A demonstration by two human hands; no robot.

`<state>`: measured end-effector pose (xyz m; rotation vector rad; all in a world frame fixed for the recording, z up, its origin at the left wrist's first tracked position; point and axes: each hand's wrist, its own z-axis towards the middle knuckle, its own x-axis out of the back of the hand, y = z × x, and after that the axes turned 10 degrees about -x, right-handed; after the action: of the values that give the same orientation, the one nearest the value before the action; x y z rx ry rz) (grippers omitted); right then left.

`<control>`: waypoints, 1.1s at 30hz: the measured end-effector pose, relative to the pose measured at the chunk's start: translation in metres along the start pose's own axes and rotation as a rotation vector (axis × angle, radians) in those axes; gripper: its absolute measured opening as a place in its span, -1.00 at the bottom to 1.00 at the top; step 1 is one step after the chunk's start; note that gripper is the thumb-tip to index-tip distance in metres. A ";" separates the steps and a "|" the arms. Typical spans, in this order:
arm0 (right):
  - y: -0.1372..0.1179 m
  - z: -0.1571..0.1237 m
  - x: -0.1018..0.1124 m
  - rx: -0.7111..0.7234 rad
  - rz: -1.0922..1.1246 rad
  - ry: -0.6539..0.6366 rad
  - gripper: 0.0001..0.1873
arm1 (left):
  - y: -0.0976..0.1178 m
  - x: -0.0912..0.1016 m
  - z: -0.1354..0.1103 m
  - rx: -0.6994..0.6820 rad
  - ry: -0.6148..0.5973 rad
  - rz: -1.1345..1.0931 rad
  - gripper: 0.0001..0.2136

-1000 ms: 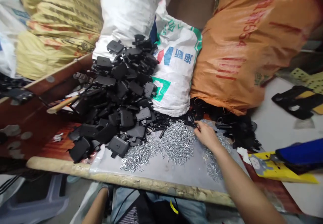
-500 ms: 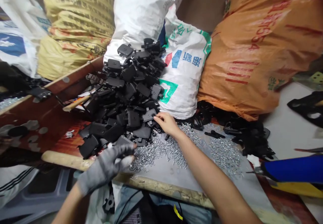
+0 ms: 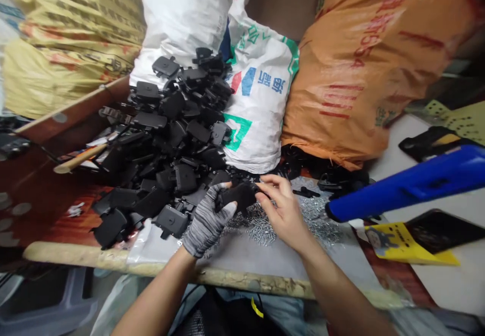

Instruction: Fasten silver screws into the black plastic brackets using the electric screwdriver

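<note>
The gloved left hand [image 3: 207, 222] and bare right hand [image 3: 284, 212] work close above the surface [image 3: 235, 257], near its front edge. The left hand's fingers [image 3: 223, 188] wrap one black plastic cover [image 3: 239, 196], and the right hand's fingers [image 3: 275, 180] pinch its far end. Just beside lies a heap of covers [image 3: 170, 129] (too many to count), with screws [image 3: 318, 220] spread nearby. Four sacks [image 3: 261, 98] stand behind; the orange sack's [image 3: 352, 83] red lettering is unreadable.
</note>
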<state>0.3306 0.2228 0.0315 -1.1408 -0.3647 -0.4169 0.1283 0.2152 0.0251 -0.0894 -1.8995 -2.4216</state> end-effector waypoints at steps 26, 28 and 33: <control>0.019 -0.095 0.016 0.041 -0.047 0.127 -0.64 | -0.010 -0.053 -0.060 0.071 -0.099 -0.160 -0.59; 0.023 -0.101 0.018 -0.015 -0.041 0.113 -0.65 | -0.011 -0.059 -0.063 0.061 -0.120 -0.185 -0.60; 0.029 -0.107 0.020 -0.018 -0.029 0.129 -0.67 | -0.006 -0.063 -0.067 0.143 -0.130 -0.185 -0.57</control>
<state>0.3690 0.1313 -0.0217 -1.1206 -0.2656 -0.5176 0.1898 0.1528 -0.0022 -0.0673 -2.2246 -2.4373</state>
